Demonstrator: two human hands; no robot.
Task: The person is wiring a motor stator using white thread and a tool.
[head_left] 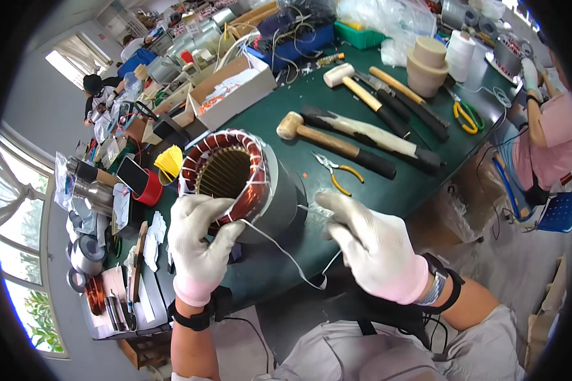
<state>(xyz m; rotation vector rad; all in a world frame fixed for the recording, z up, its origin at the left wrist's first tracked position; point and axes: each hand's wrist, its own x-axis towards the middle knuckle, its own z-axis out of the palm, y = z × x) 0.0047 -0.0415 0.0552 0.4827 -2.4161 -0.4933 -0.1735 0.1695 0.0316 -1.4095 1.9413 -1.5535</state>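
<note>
A motor stator point(281, 190) stands on the green bench in front of me, a grey metal cylinder with its open end tilted up toward me. Its red-brown copper winding point(258, 162) is bound round the rim with white lacing. My left hand point(200, 244), in a white glove, grips the near left edge of this winding between thumb and fingers. From beside its thumb a white cord point(279, 249) hangs down in a slack loop and rises to my right hand point(375, 247). That gloved hand pinches the cord, to the right of the stator; its fingertips partly hide the cord's end.
Pliers point(330, 171), a wooden mallet point(337, 141), a white-headed mallet point(362, 92) and scissors point(465, 114) lie beyond the stator. A cardboard box point(232, 89) stands farther back. To the left are a phone point(133, 174) and a red tape roll point(149, 190). A co-worker point(550, 120) sits at right.
</note>
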